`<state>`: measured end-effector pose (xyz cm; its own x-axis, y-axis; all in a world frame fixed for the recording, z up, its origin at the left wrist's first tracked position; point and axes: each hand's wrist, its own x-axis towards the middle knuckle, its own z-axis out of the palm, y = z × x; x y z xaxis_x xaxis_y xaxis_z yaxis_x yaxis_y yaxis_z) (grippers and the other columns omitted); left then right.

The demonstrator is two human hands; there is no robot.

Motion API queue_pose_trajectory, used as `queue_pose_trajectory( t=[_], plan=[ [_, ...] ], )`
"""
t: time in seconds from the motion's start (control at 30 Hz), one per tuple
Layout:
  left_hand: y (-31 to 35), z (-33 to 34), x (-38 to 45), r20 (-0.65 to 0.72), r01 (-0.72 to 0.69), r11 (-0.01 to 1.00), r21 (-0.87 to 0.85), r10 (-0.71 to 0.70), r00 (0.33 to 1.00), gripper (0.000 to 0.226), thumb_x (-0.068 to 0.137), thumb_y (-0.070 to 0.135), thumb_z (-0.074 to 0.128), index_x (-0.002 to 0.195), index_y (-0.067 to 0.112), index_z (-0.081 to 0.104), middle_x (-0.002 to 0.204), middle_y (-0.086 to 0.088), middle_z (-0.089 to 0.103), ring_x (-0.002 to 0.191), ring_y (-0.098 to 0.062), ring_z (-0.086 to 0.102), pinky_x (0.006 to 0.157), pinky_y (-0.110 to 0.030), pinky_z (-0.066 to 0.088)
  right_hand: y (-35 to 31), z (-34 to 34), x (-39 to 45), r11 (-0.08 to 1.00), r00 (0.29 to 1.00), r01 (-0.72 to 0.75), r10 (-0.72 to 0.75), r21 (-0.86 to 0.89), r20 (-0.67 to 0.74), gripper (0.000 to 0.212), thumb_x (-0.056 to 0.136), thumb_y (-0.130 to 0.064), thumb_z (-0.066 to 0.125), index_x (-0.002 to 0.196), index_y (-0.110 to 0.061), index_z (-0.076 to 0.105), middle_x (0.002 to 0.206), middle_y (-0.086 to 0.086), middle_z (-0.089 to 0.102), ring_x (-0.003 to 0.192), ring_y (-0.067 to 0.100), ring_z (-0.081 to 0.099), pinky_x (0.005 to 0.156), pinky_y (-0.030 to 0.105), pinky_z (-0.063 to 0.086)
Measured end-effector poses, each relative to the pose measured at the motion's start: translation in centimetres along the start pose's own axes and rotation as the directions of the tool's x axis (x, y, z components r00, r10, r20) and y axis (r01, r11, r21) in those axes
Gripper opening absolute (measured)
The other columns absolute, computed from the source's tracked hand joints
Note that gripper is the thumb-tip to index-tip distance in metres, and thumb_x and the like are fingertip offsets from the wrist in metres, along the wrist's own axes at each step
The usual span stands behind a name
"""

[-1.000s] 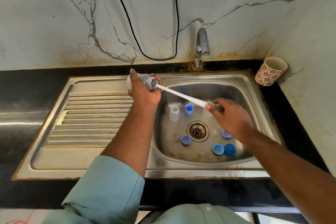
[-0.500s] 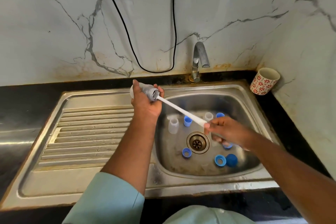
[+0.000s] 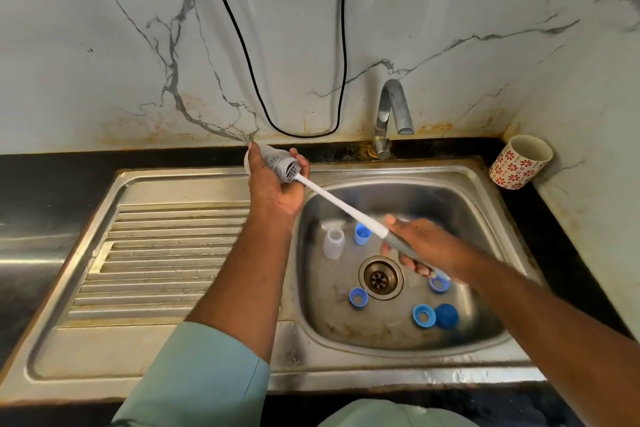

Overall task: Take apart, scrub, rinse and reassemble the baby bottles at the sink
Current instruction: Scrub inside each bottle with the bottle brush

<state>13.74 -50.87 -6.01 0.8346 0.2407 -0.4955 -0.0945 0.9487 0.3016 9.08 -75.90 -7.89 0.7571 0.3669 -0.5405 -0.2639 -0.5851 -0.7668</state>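
My left hand [image 3: 273, 184] grips a clear baby bottle [image 3: 272, 158] tilted on its side above the sink's back left corner. A bottle brush [image 3: 341, 205] with a white shaft has its grey bristle head inside the bottle's mouth. My right hand [image 3: 427, 246] grips the brush's grey handle over the basin. In the basin [image 3: 485, 218] stand a second clear bottle [image 3: 334, 242] and a blue cap [image 3: 362, 233]. Blue rings [image 3: 358, 297] [image 3: 424, 315] [image 3: 439, 284] and a blue dome cap [image 3: 446, 315] lie around the drain [image 3: 381, 277].
The tap [image 3: 393, 114] stands behind the basin, and no water is visible from it. A ribbed steel drainboard [image 3: 162, 253] lies to the left. A white cup with red flowers [image 3: 521, 166] leans in the right corner. A black cable [image 3: 252, 73] hangs on the marble wall.
The view has tilted so the sink sits lower in frame. My right hand has slid back along the brush line, drawing the handle toward me; the left hand keeps its grip on the bottle.
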Motion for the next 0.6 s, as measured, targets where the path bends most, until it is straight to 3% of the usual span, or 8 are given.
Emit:
queue_pose_trajectory(
  t=[0.13,0.2,0.3,0.37,0.43,0.5,0.53,0.6],
  plan=[
    [-0.3,0.3,1.1,-0.016,-0.039,0.999,-0.008,0.039,0.999,0.067,0.085,0.045,0.070,0.136,0.017,0.039,0.092,-0.015,0.052,0.067,-0.022,0.058,0.054,-0.030,0.055,1.0,-0.2,1.1,0.709,0.782,0.132,-0.504,-0.692,-0.366,0.028,0.086,-0.054,0.062,0.096,-0.028,0.059,0.079,-0.014,0.053,0.073,0.007,0.053,0.063,0.021,0.042],
    [-0.7,0.4,1.1,-0.007,-0.030,0.999,-0.014,0.030,1.000,0.068,0.084,0.046,0.071,0.137,0.016,0.038,0.089,-0.015,0.053,0.067,-0.022,0.058,0.055,-0.030,0.055,1.4,-0.5,1.1,0.886,0.886,0.202,-0.347,-0.418,-0.307,0.032,0.090,-0.048,0.060,0.096,-0.017,0.065,0.071,-0.008,0.055,0.063,0.010,0.053,0.058,0.022,0.043],
    [-1.4,0.7,0.4,0.073,0.020,1.000,-0.017,-0.018,0.997,0.057,0.086,0.047,0.068,0.125,0.013,0.044,0.084,-0.014,0.054,0.067,-0.020,0.058,0.054,-0.026,0.054,1.2,-1.0,-0.3,0.903,0.948,-0.094,-0.047,0.420,0.313,0.044,0.096,-0.042,0.049,0.094,-0.001,0.066,0.055,0.003,0.045,0.043,0.011,0.042,0.045,0.022,0.037],
    [-1.7,0.7,-0.1,0.090,0.017,1.000,-0.014,-0.016,0.996,0.055,0.086,0.047,0.067,0.123,0.014,0.045,0.085,-0.014,0.054,0.068,-0.020,0.058,0.053,-0.026,0.054,1.1,-1.3,-0.4,0.935,0.964,-0.022,-0.075,0.355,0.255,0.042,0.098,-0.039,0.048,0.094,-0.003,0.069,0.056,0.006,0.049,0.043,0.012,0.045,0.044,0.021,0.039],
    [-1.9,0.5,0.2,0.061,-0.041,0.999,-0.008,0.041,0.997,0.063,0.085,0.046,0.069,0.134,0.017,0.040,0.089,-0.014,0.055,0.066,-0.021,0.060,0.053,-0.029,0.054,1.0,-1.1,0.1,0.974,0.971,0.133,-0.165,-0.183,-0.174,0.036,0.098,-0.045,0.047,0.089,-0.015,0.066,0.067,0.003,0.058,0.055,0.014,0.054,0.052,0.023,0.045],
    [-1.8,0.3,0.5,0.027,-0.090,0.996,-0.020,0.091,0.996,0.070,0.084,0.044,0.071,0.140,0.020,0.036,0.092,-0.015,0.055,0.064,-0.022,0.062,0.053,-0.030,0.054,0.9,-0.3,0.6,0.781,0.794,0.023,-0.394,-0.625,-0.463,0.043,0.097,-0.055,0.033,0.083,-0.022,0.056,0.071,-0.003,0.055,0.068,0.015,0.053,0.062,0.029,0.045],
    [-1.8,0.3,0.7,0.029,-0.090,0.995,-0.033,0.091,0.995,0.070,0.084,0.044,0.071,0.139,0.020,0.036,0.091,-0.015,0.055,0.064,-0.022,0.063,0.052,-0.031,0.054,0.7,-0.1,0.8,0.769,0.796,0.006,-0.390,-0.639,-0.462,0.047,0.097,-0.057,0.027,0.082,-0.021,0.055,0.069,-0.004,0.053,0.067,0.015,0.052,0.062,0.031,0.046],
    [-1.5,0.4,0.4,0.061,-0.066,0.998,-0.008,0.066,0.996,0.062,0.085,0.044,0.070,0.132,0.016,0.041,0.084,-0.014,0.056,0.065,-0.021,0.061,0.052,-0.029,0.054,0.3,0.1,0.6,0.993,0.981,0.031,-0.053,-0.117,-0.188,0.056,0.099,-0.058,0.029,0.077,-0.016,0.058,0.061,-0.002,0.050,0.052,0.012,0.044,0.051,0.028,0.039]
  ],
)
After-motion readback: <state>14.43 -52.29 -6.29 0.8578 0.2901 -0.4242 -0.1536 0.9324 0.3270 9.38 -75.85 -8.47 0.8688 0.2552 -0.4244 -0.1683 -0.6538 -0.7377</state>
